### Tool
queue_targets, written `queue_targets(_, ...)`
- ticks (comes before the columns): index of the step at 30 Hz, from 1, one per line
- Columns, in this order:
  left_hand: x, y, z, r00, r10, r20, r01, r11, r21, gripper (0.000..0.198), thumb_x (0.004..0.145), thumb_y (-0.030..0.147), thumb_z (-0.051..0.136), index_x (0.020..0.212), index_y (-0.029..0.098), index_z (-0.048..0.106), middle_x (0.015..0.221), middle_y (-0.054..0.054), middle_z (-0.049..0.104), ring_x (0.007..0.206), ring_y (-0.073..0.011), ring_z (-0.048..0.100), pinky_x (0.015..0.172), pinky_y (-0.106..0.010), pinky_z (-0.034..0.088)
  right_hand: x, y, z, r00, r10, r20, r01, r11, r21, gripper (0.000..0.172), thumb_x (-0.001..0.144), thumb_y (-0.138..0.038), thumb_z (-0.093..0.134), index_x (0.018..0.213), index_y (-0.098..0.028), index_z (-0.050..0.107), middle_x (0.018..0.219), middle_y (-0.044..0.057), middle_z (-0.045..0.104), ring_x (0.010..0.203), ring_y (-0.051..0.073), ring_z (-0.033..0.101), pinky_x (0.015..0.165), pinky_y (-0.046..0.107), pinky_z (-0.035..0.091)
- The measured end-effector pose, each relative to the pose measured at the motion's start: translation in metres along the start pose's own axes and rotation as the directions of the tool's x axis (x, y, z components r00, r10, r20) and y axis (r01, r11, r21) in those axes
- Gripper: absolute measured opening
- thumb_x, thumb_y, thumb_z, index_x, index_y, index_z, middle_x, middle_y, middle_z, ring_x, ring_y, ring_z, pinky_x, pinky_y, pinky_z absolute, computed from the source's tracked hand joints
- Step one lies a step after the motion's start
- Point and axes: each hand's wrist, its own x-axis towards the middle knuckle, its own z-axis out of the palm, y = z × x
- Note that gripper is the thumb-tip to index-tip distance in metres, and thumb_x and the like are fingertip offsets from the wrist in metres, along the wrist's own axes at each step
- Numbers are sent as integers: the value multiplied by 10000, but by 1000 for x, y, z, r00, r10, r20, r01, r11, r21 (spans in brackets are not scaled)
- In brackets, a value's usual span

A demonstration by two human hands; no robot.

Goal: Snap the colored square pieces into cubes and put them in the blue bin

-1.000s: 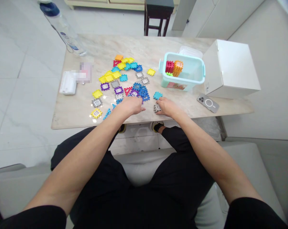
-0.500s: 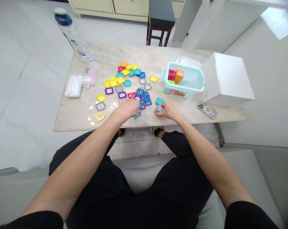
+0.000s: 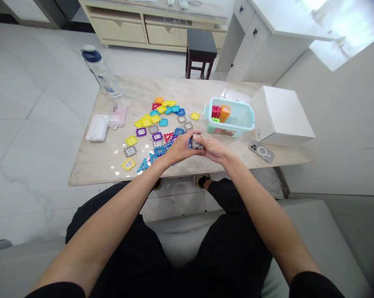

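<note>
My left hand (image 3: 181, 150) and my right hand (image 3: 217, 151) meet above the front part of the table. Between them is a small stack of grey interlocking tiles (image 3: 197, 142), which both hands grip. A bit of blue shows at the stack's left side, by my left fingers; whether it is part of the held pile I cannot tell. Left of my left hand lie blue tiles (image 3: 159, 150), with a blue triangular tile (image 3: 142, 165) nearest the front edge. Purple window tiles (image 3: 157, 136), yellow tiles (image 3: 146, 121) and loose grey tiles (image 3: 130, 151) are scattered behind and to the left.
A light-blue bin (image 3: 229, 130) holding red, orange and green tiles stands at the right, before a white box (image 3: 280, 116). A phone (image 3: 261, 151) lies near the right front edge. Far left are a water bottle (image 3: 104, 78) and a white packet (image 3: 97, 128).
My right hand has brought the grey tiles leftward, and my left hand has come right to meet it. Blue tiles now lie spread further left. The camera view has tilted up.
</note>
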Motion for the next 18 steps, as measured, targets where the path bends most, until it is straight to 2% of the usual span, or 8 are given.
queue_targets(3,-1,9,-5,1000,20,-14,-20,1000,0,588,854,360,970,1371,199,740,1275,-72,850,1150,-273,819,1046,-380,620,-7,-3,4,999,35,31,-37,998,53,525,683,-503,1100,992,-216,789,958,8,811,820,151,707,731,270,623)
queue_targets(7,-2,15,-14,999,36,-15,-35,997,72,545,846,430,975,1303,202,783,1173,-53,874,1043,-255,829,940,-331,621,-18,-12,6,995,82,61,-85,995,43,438,830,-515,1015,1089,-242,789,983,5,822,796,155,704,780,308,648)
queue_targets(10,-2,16,-18,999,38,-21,-35,991,132,583,838,437,983,1330,201,777,1151,-53,880,1001,-254,834,920,-331,622,-21,-16,6,995,81,66,-85,995,52,410,908,-557,946,1107,-236,787,1021,35,840,801,168,714,783,319,657)
queue_targets(14,-3,18,-20,997,82,-17,-78,986,145,644,824,505,1004,1342,200,774,1233,-80,878,1098,-286,839,982,-357,632,-20,-15,3,998,40,44,-41,999,29,422,906,-562,954,1094,-223,788,997,55,841,826,189,730,736,298,641)
queue_targets(18,-5,20,-18,991,134,-23,-130,982,136,666,833,546,997,1355,201,769,1300,-104,866,1173,-305,833,1022,-372,637,-21,-12,-1,998,-9,64,10,1000,-11,517,839,-613,998,1131,-235,803,1019,59,839,896,219,741,744,314,645)
